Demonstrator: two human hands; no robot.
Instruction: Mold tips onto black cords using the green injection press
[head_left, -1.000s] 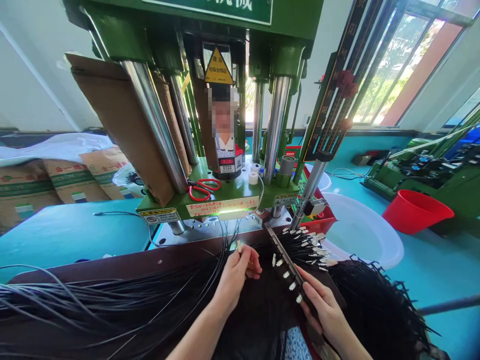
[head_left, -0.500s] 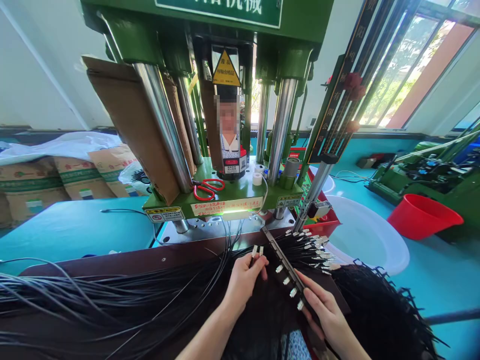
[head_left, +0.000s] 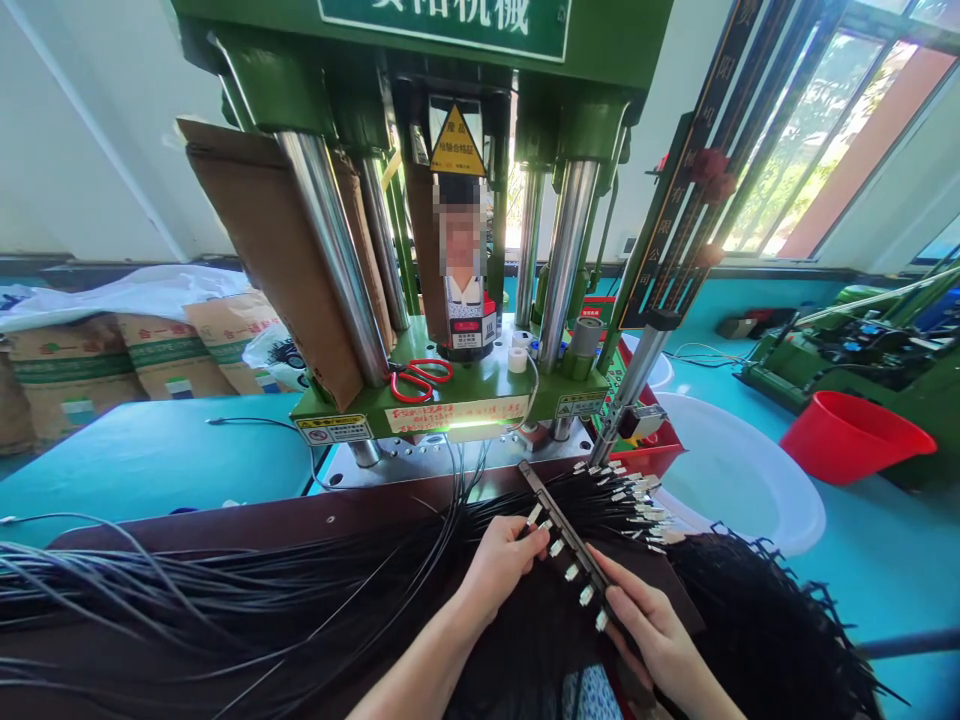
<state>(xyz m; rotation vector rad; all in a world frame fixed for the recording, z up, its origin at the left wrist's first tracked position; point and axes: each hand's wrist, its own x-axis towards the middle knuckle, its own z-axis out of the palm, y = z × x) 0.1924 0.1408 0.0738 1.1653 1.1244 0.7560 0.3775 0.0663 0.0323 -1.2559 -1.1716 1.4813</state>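
Observation:
My right hand (head_left: 651,622) grips the lower part of a long dark metal bar (head_left: 541,492), which lies slanted. Several silvery cable connectors (head_left: 571,572) sit in a row along its left edge. My left hand (head_left: 501,562) is closed in a pinch on two connectors (head_left: 535,515) near the bar's upper part. These two are right at the bar's edge; I cannot tell whether they are seated in it. Just beyond the bar lies a bundle of black cables with silvery connector ends (head_left: 634,500).
A green press (head_left: 495,385) with steel columns stands ahead, red-handled scissors (head_left: 421,380) on its base. Black cables (head_left: 225,600) spread across the left of the brown table. Black moulded cable ends (head_left: 765,620) are heaped at right, near a white tub (head_left: 806,510) and a red bucket (head_left: 855,435).
My left hand has moved slightly right and down, bringing the two connectors from apart to the bar's edge. The right hand still holds the bar in nearly the same place.

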